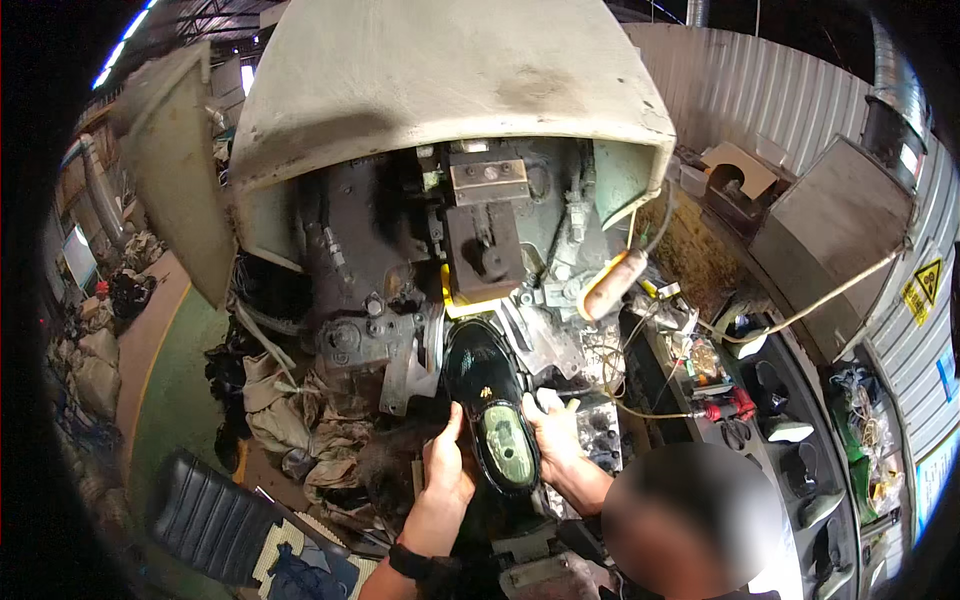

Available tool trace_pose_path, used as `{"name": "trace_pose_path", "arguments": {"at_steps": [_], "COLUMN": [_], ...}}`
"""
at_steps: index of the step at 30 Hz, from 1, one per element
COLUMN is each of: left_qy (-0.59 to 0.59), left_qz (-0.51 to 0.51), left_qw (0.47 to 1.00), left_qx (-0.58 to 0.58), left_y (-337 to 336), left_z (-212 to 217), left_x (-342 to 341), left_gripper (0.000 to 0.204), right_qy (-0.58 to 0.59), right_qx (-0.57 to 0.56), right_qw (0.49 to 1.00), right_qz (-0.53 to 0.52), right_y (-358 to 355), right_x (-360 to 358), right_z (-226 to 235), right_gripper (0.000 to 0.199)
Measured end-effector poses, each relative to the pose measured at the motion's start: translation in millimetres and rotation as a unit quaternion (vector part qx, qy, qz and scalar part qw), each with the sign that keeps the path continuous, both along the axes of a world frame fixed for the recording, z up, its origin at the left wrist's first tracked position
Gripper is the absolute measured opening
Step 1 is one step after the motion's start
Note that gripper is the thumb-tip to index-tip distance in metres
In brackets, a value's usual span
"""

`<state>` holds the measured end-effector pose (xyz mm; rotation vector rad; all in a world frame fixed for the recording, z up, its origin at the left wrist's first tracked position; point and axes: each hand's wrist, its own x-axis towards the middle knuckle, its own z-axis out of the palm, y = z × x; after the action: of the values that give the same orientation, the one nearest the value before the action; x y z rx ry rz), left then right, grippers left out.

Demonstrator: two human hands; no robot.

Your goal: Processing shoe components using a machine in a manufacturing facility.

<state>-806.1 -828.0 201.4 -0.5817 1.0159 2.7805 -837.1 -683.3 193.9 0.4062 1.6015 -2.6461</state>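
A glossy black shoe (478,365) with a small gold ornament points toe-first into the machine's middle. A greenish shoe last (508,447) with a dark hole fills its opening. My left hand (447,468) grips the shoe's left side near the heel, thumb up along the edge; its other fingers are partly hidden. On the opposite side my right hand (556,440) is closed against the shoe, with white coverings on some fingertips. The toe lies just under a yellow-edged part (475,300) of the machine, between two metal plates; whether it touches them I cannot tell.
A large pale hood (450,75) overhangs the machine. An orange-tan handle (612,285) hangs on a cord at right. Several shoes (770,385) stand along a rack on the right. Cloth sacks (285,405) and a black chair (215,515) are at left. A blurred patch covers the lower right.
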Motion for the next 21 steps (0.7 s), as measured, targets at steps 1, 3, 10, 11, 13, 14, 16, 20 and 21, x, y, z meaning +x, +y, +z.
{"name": "trace_pose_path", "arguments": {"at_steps": [1,3,10,11,13,14,16,20,21], "left_qy": [-0.009,-0.024,-0.029,-0.035,-0.023,-0.029,-0.011,-0.002,-0.005], "left_qz": [0.002,-0.007,0.3,0.301,0.307,0.31,0.303,0.31,0.305], "left_qw": [0.999,0.992,0.941,0.94,0.947,0.945,0.95,0.947,0.949], "left_qx": [0.054,0.122,-0.155,-0.156,-0.093,-0.095,-0.071,-0.082,-0.083], "left_y": [2,3,55,58,60,60,57,58,58], "left_z": [4,8,-58,-58,-57,-60,-68,-69,-68], "left_x": [-5,-1,-14,-16,-21,-21,-20,-19,-22], "left_gripper": [0.038,0.035,0.032,0.032,0.03,0.03,0.029,0.03,0.03], "right_qy": [-0.014,-0.027,0.026,0.033,0.039,0.034,0.001,0.035,0.032], "right_qx": [-0.041,-0.055,-0.141,-0.131,-0.098,-0.099,-0.083,-0.086,-0.083], "right_qw": [0.999,0.997,0.987,0.989,0.993,0.993,0.995,0.995,0.995], "right_qz": [0.025,0.037,0.071,0.063,0.052,0.055,0.053,0.039,0.039], "right_y": [5,11,17,18,18,19,18,12,13], "right_x": [-2,-6,-18,-19,-24,-23,-18,-18,-19], "right_z": [3,3,-34,-39,-49,-53,-52,-57,-59], "right_gripper": [0.012,0.014,0.032,0.034,0.041,0.041,0.045,0.04,0.038]}}
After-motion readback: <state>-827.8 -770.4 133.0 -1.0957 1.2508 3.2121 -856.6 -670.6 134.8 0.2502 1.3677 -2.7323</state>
